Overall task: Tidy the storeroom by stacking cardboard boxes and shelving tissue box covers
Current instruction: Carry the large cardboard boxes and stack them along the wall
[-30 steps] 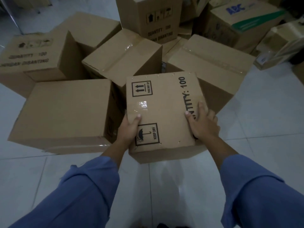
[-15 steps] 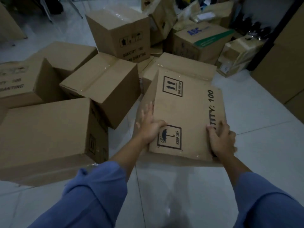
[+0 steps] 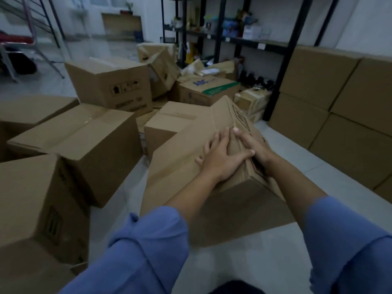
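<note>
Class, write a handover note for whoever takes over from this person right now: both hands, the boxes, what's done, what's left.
Left hand and right hand: open, side by side on the upper ridge of the tilted box.
Done: stacked boxes stand along the right wall.
Left: stack this one and the loose boxes at left. Tissue box covers can't be picked out, so shelving on the rack is unconfirmed.
</note>
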